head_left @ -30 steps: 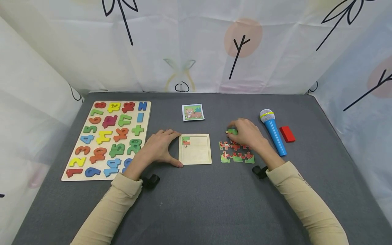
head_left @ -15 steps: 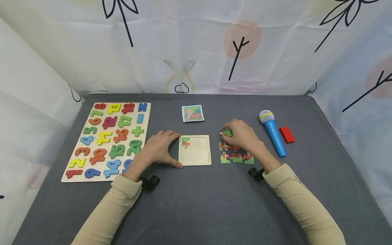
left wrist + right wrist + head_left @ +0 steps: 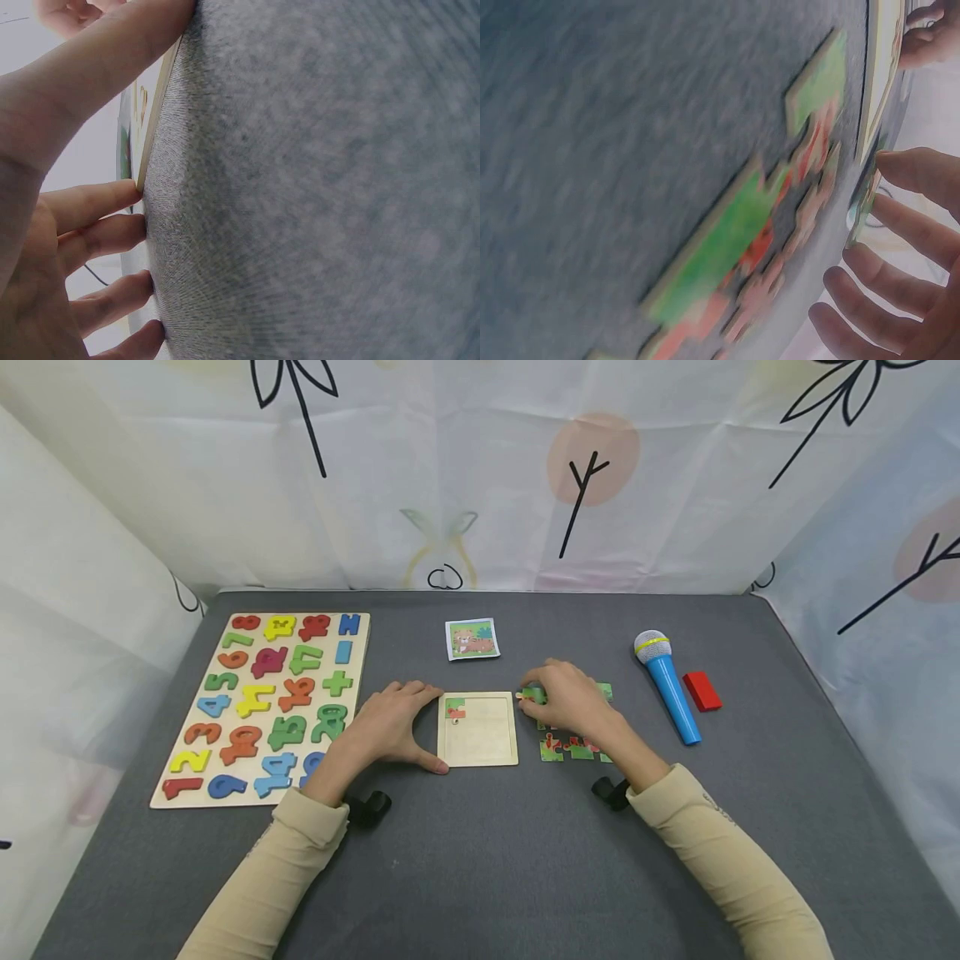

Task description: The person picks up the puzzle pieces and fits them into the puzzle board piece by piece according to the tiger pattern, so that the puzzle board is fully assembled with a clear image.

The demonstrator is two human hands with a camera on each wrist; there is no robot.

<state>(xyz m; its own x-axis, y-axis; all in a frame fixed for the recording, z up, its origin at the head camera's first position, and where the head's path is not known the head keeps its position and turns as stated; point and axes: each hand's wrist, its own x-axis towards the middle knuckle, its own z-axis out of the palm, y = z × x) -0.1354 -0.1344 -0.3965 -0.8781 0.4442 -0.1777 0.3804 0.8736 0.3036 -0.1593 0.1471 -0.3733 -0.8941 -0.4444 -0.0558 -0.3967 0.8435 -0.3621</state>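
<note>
Right now the person's left hand [image 3: 390,718] lies spread wide at the left side of the tray [image 3: 480,739], its thumb at the near left corner and its index finger at the far left corner. The left wrist view shows the index fingertip against the tray's edge and the other fingers parted, their tips down at the table [image 3: 480,860]. This hand is not curled round anything; it rests against the wood.

The right hand [image 3: 566,695] pinches a green piece [image 3: 532,695] between thumb and fingers, just right of the tray near its far corner. Whether the piece touches the tray's edge cannot be told. In the right wrist view the ring and little fingers reach out loosely, clear of the piece.

One fitted piece [image 3: 455,703], green and red, sits in the tray's far left corner; bare wood shows over the rest. Loose pieces [image 3: 581,752] lie on the table to the right of the tray, several partly hidden under the right hand and wrist, with another green piece [image 3: 605,691] showing just beyond the hand.

Behind the tray is a picture card [image 3: 472,638]. A number board [image 3: 213,803] lies on the left; on the right are a microphone [image 3: 670,693] and a red block [image 3: 702,691].
</note>
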